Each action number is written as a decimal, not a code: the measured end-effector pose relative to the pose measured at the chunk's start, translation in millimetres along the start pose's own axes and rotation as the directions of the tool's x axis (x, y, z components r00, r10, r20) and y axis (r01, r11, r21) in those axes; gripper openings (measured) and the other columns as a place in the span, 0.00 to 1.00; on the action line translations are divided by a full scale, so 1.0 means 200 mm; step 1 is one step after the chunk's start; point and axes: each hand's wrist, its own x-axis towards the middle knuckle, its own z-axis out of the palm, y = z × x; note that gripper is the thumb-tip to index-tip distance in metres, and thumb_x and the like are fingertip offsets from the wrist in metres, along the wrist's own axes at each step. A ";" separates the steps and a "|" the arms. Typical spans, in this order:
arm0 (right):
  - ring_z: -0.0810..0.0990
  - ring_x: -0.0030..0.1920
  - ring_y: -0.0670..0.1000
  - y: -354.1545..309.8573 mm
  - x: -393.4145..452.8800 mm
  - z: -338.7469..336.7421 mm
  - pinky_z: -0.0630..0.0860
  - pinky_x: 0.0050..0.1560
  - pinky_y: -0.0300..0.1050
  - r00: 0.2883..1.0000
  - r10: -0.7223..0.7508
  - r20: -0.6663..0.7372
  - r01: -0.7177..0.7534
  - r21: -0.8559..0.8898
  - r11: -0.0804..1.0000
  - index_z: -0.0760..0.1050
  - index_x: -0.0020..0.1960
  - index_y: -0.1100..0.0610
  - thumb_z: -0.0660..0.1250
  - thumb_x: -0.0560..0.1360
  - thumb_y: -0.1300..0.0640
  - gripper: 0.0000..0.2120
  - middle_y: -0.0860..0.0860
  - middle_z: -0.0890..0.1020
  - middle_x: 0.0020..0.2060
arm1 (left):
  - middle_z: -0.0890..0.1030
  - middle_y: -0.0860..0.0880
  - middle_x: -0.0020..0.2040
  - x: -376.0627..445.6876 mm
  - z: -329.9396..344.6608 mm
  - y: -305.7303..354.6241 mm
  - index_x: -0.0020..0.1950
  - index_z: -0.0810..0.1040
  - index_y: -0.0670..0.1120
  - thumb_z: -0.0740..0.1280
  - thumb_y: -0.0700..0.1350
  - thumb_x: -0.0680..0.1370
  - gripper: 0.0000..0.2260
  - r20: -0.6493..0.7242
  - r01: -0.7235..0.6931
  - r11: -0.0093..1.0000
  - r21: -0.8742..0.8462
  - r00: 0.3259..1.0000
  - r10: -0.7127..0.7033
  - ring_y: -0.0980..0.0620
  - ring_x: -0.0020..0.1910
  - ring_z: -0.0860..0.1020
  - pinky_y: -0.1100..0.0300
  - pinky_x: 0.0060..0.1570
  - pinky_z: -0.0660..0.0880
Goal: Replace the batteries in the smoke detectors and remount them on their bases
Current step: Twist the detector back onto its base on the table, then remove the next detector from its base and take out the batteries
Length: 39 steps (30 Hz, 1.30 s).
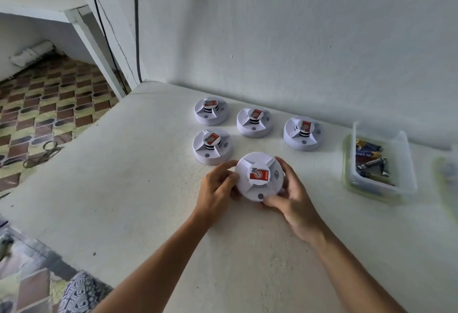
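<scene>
On the white desk [148, 188], four smoke detectors [212, 147] sat closed near the wall, and nothing showed whether their batteries had been changed. The left hand [216, 188] and right hand [288, 196] both gripped a fifth detector [259, 176] by its rim at the front, apparently twisting it on its base. A clear tub [406, 183] held batteries [370, 162]; their lettering and the detectors' red labels were too blurred to read.

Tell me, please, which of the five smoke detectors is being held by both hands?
The nearest smoke detector, gripped between the left hand and right hand; the other four sit untouched behind it.
</scene>
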 end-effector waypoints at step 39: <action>0.57 0.75 0.47 -0.07 0.10 -0.03 0.61 0.71 0.44 0.926 -0.318 -0.203 0.077 -0.724 0.685 0.62 0.75 0.53 0.73 0.69 0.47 0.38 0.51 0.62 0.75 | 0.83 0.57 0.43 0.11 -0.15 0.15 0.46 0.85 0.46 0.70 0.34 0.72 0.09 -0.145 -0.285 0.832 0.476 0.908 0.393 0.54 0.37 0.81 0.57 0.39 0.80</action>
